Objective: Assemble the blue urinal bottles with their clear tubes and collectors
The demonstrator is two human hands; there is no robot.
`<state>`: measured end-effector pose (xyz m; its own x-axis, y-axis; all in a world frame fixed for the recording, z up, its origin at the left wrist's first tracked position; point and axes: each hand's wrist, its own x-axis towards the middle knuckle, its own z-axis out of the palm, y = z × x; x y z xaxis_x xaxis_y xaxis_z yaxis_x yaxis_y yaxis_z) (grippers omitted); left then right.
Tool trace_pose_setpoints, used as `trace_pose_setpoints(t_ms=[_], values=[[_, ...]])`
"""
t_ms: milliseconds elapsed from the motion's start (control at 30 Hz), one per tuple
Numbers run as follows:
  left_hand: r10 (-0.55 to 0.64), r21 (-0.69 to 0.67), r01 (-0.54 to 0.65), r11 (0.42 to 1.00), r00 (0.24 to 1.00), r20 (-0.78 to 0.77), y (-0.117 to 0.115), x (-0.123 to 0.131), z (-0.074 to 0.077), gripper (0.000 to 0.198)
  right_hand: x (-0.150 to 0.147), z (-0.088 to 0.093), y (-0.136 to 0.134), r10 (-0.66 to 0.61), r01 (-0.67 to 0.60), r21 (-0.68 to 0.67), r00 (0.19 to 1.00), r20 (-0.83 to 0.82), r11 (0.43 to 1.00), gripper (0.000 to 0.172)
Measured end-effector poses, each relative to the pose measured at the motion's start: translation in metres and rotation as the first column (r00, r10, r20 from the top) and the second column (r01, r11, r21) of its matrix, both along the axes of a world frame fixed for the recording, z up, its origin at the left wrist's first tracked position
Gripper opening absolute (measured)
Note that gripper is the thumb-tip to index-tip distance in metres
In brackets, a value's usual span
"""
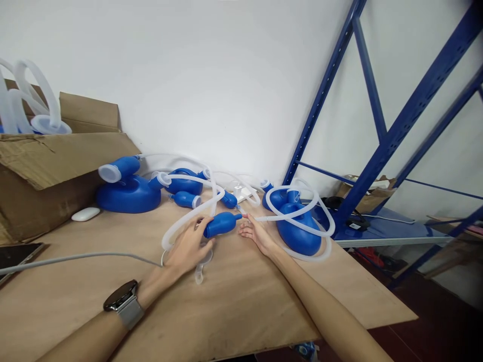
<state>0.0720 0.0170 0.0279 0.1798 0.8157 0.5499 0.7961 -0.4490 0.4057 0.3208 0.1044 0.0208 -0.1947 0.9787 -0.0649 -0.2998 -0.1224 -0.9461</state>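
A blue bottle-shaped piece (222, 224) lies near the middle of the wooden table, its narrow neck pointing right. My left hand (191, 245) grips its wide left end between thumb and fingers. At the neck's tip, my right hand (256, 234) has its thumb and index finger around the end of a white tube (279, 217), close to or touching the neck. That tube loops over a blue container (298, 231) on the right. Beneath my left hand is a clear cap with a tab (199, 274), partly hidden.
Blue containers (129, 194) with tubes stand at the back left, beside an open cardboard box (56, 186). A white mouse (86, 214), a dark device (17, 256) and a grey cable (94, 256) are at left. Blue metal shelving (388, 151) rises at right.
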Motion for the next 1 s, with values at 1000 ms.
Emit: trace_pose_setpoints(t_ms=[1000], values=[[-0.148, -0.090, 0.125, 0.988, 0.937, -0.316, 0.006, -0.005, -0.017, 0.062, -0.007, -0.005, 0.003, -0.159, 0.162, 0.034, 0.985, -0.074, 0.986, 0.030]])
